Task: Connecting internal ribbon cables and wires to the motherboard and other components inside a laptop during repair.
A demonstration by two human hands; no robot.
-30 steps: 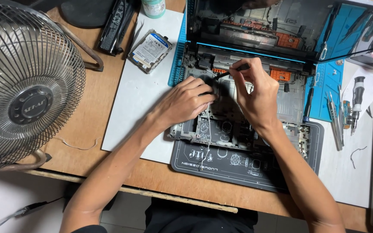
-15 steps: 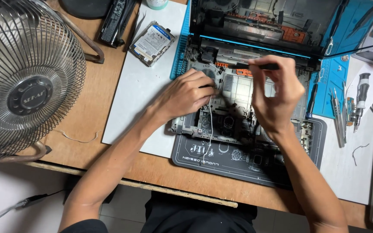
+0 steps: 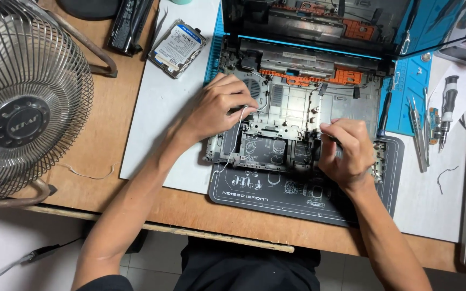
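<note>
The right hand (image 3: 346,153) hides whatever its grip holds.

Both forearms are bare from the elbow down, with no sleeves over them, and neither wrist carries a watch, strap or bracelet. The left hand (image 3: 219,108) and the right hand (image 3: 346,151) are ungloved, and no rings show on the fingers (image 3: 238,86) that can be seen. The nails look short and plain. At the bottom edge, dark clothing (image 3: 244,269) covers the lap, black or near black, and a scrap of dark fabric shows by the left upper arm.
</note>
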